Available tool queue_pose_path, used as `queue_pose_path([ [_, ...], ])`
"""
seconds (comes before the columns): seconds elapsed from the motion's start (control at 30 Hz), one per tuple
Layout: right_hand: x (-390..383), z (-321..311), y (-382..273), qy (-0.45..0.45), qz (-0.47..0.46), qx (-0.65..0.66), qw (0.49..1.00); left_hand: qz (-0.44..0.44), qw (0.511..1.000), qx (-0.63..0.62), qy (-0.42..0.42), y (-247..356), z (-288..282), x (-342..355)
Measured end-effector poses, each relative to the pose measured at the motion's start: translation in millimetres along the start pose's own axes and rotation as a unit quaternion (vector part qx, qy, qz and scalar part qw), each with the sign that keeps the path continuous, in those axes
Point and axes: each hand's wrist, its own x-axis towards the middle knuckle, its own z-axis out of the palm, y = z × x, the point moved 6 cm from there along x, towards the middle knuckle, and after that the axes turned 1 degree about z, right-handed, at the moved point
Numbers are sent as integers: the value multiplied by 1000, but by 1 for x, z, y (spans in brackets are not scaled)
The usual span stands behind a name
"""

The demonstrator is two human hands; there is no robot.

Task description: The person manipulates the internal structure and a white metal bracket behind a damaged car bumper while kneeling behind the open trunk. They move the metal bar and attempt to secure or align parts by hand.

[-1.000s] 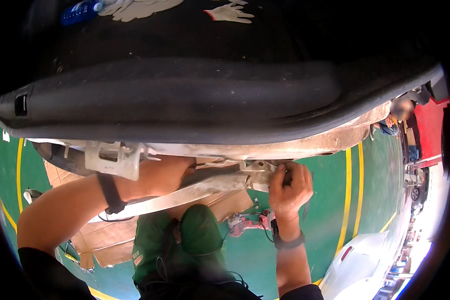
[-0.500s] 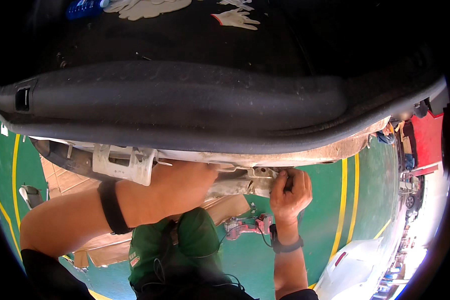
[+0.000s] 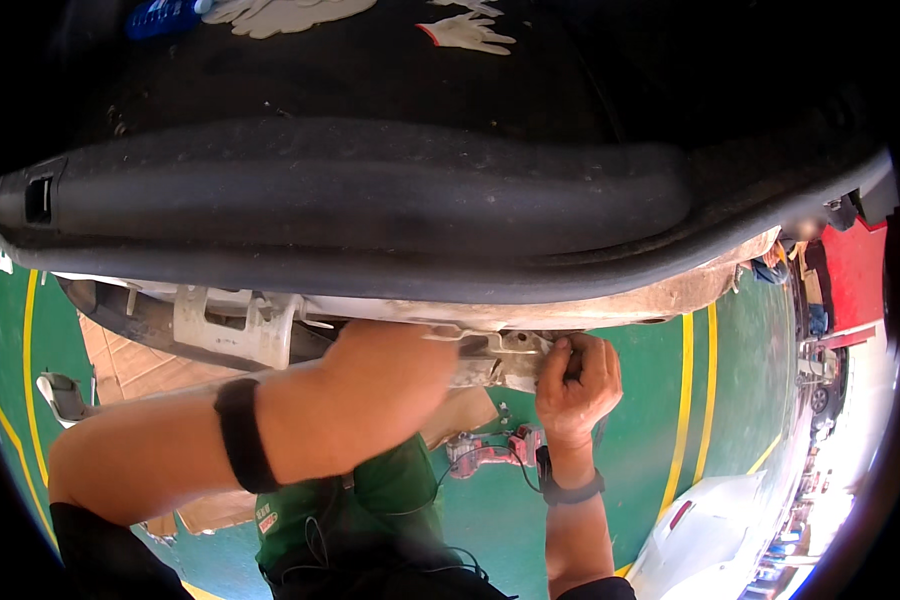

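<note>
Along the lower edge of a vehicle's black trim (image 3: 390,200), my left hand (image 3: 400,370) reaches in at a pale, dirty metal bracket (image 3: 515,342). It is blurred, and I cannot make out its fingers. My right hand (image 3: 577,388) has its fingers curled at the bracket's right end; whatever they hold is hidden. Left of them, a whitish stepped bracket (image 3: 250,338) hangs under the body edge, and a long strip with a dark underside (image 3: 120,320) runs behind it.
White gloves (image 3: 465,35) and a blue bottle (image 3: 160,15) lie on the dark surface above. On the green floor are cardboard (image 3: 120,355), a red power tool (image 3: 470,455) and a white body panel (image 3: 695,530). A partly visible person (image 3: 805,230) is at the far right.
My left hand and forearm have moved right along the bracket, over the part below it. My right hand has stayed at the right end. The view has shifted slightly.
</note>
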Motion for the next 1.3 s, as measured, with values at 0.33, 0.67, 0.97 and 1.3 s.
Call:
queue_pose_path([
  [0.33, 1, 1, 0, 6, 1, -5, 1000, -28, 999, 33, -9, -2, 2, -5],
  [0.67, -1, 0, 0, -13, 18, -3, 1000, -27, 999, 27, 16, 7, 0, -4],
  [0.97, -2, -1, 4, -6, 10, -16, 1000, -28, 997, 38, -58, -2, 17, 12],
  [1.3, -1, -1, -1, -8, 3, -5, 1000, 42, 996, 16, 80, -97, 87, 23],
])
